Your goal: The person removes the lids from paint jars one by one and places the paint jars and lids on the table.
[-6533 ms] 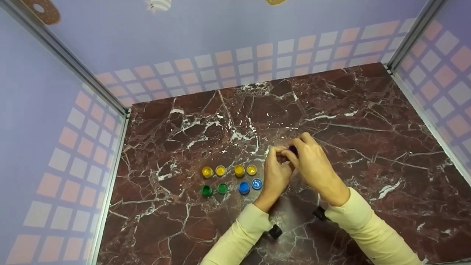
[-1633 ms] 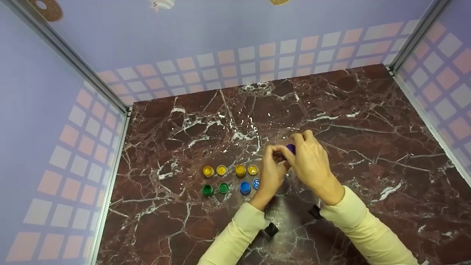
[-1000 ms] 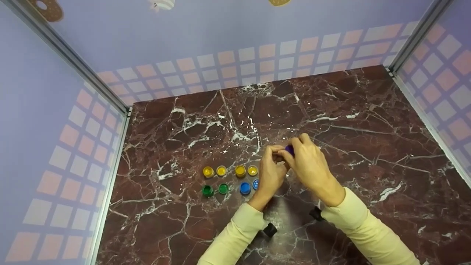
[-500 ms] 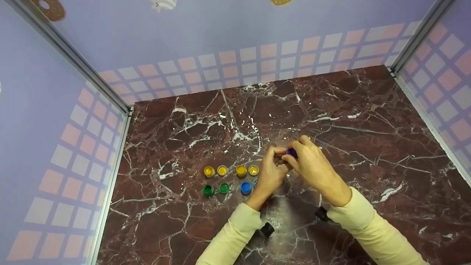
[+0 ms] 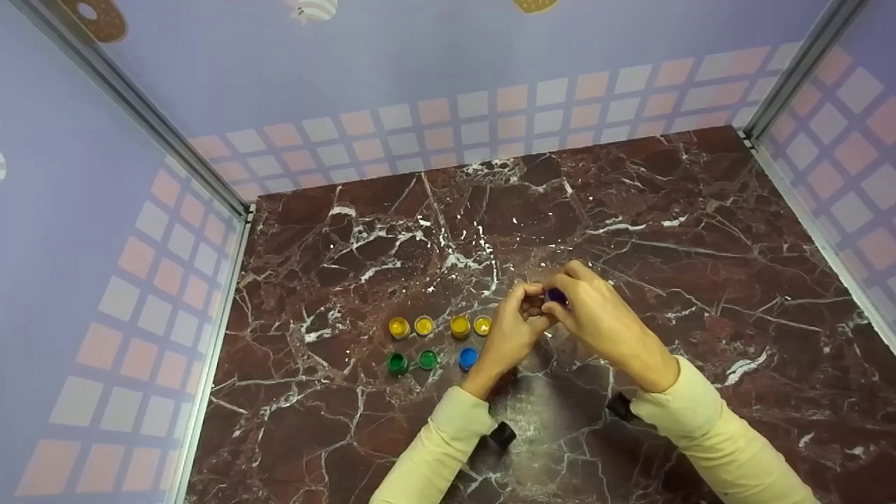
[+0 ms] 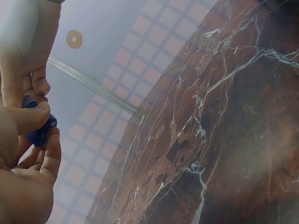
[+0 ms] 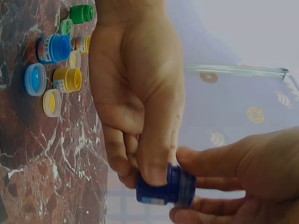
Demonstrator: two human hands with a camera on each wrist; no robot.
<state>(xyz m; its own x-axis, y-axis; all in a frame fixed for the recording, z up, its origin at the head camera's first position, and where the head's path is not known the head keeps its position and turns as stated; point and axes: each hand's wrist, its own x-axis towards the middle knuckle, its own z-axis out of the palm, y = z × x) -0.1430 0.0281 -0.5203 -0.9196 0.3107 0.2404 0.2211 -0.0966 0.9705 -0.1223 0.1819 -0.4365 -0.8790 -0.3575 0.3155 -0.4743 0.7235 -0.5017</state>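
Observation:
Both hands meet around a small dark blue-purple paint jar (image 7: pixel 154 193), held above the marble table. In the right wrist view my left hand (image 5: pixel 514 329) grips the jar's body, thumb (image 7: pixel 154 170) pressed on its side. My right hand (image 5: pixel 595 315) pinches the wider lid end (image 7: pixel 187 189) between thumb and fingers. From above, only a round purple patch of the jar (image 5: pixel 556 297) shows between the fingers. The jar also appears at the edge of the left wrist view, mostly covered by fingers.
Left of the hands stand uncapped paint jars: yellow (image 5: pixel 399 327), another yellow (image 5: pixel 460 327), green (image 5: pixel 397 363) and blue (image 5: pixel 468 359). Their lids lie beside them; the blue lid (image 7: pixel 35 79) is behind my left forearm in the head view. Patterned panels (image 5: pixel 434 126) enclose the table (image 5: pixel 630 210).
Both hands stay on the purple jar. My right hand has shifted and turned in small steps around its lid end. My left wrist has drifted left, now covering the blue lid in the head view.

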